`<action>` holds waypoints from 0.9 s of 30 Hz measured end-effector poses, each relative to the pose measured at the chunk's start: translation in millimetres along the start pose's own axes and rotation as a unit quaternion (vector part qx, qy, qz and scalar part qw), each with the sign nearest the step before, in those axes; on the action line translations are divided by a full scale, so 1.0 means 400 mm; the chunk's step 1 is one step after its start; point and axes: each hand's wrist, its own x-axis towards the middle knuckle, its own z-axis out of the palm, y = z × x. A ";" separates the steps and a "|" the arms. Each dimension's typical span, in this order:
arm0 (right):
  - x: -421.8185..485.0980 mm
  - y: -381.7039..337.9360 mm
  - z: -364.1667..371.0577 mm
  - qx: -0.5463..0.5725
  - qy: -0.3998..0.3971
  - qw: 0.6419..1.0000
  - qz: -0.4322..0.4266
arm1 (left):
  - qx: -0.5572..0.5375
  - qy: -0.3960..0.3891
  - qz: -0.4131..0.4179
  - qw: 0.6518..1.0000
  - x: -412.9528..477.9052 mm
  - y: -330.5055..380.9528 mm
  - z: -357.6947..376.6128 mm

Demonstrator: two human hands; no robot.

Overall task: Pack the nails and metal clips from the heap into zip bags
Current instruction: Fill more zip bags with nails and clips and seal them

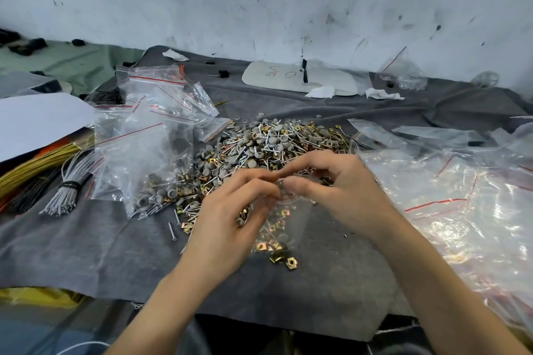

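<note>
Clear plastic of a small zip bag (277,225) is pinched at its mouth between the curled fingers of the left hand (227,219) and the right hand (346,190). Metal clips (263,246) are seen inside it. Just behind, the heap (274,140) is spread on grey cloth (86,248); filled bags (144,158) are piled at its left.

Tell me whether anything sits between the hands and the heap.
Nothing visible does. The left hand and right hand pinch the top of a zip bag right at the near edge of the heap. The filled bags lie off to the left and the bag pile to the right, beside the path.
</note>
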 end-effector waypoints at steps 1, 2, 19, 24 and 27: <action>-0.011 0.006 -0.007 0.033 0.031 0.999 0.003 | -0.003 -0.004 -0.001 1.000 -0.002 0.002 0.002; -0.021 0.020 -0.020 0.061 0.073 0.995 0.013 | -0.009 -0.007 -0.002 1.000 -0.005 0.002 0.005; -0.149 0.383 -0.026 -0.315 0.125 0.907 0.251 | -0.007 -0.050 0.051 0.997 0.045 0.010 0.034; -0.146 0.321 -0.015 -0.178 0.225 0.923 0.255 | -0.011 -0.050 0.046 0.998 0.024 -0.002 0.029; -0.122 0.199 -0.016 0.084 0.340 0.918 0.187 | -0.015 -0.051 0.043 0.998 0.021 -0.004 0.030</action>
